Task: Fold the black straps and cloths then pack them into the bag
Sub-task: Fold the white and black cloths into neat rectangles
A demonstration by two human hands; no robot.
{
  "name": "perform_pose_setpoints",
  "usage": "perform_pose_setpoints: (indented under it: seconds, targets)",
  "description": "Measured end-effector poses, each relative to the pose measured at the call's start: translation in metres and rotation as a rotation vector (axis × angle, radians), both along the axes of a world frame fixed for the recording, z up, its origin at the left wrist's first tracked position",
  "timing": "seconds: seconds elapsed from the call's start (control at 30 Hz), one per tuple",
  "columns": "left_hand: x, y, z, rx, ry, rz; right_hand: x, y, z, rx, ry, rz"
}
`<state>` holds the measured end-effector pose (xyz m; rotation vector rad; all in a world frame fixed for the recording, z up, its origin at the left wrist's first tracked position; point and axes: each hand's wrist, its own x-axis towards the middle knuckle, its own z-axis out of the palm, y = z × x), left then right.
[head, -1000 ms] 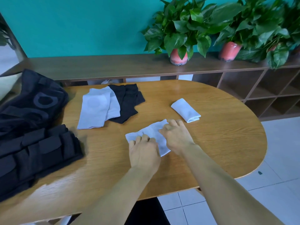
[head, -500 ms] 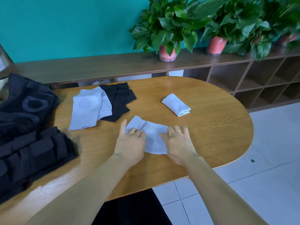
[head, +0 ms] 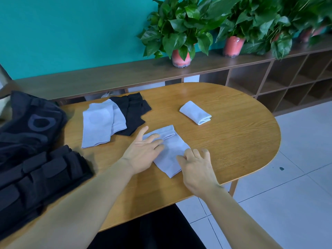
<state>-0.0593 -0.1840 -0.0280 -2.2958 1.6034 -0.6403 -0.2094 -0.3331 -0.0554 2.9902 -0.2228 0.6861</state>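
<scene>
Resting on the near right edge of a pale grey cloth [head: 170, 155], the right hand [head: 196, 169] has its fingers curled down onto the fabric; whether they pinch the edge cannot be told. The cloth lies flat on the wooden table [head: 233, 141], between the two hands. The left hand [head: 143, 151] lies on the cloth's left part, fingers straight and slightly spread, thumb lifted toward the far side.

Left of the left forearm, black straps [head: 39, 178] lie heaped at the table's edge, with a black bag [head: 30, 123] just beyond them. Beyond the left hand, two pale grey cloths [head: 100, 123] overlap a black cloth [head: 134, 112]. Beyond the right hand, well apart, sits a folded white cloth [head: 195, 113]. Farthest, potted plants [head: 179, 33] stand on a long shelf [head: 107, 78].
</scene>
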Motion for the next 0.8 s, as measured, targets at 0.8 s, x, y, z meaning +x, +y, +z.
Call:
perform_pose_setpoints:
  seconds: [0.8]
  targets:
    - [-0.058,0.042,-0.014,-0.255,0.598,0.311,0.000,-0.003,0.022,0.115,0.290,0.090]
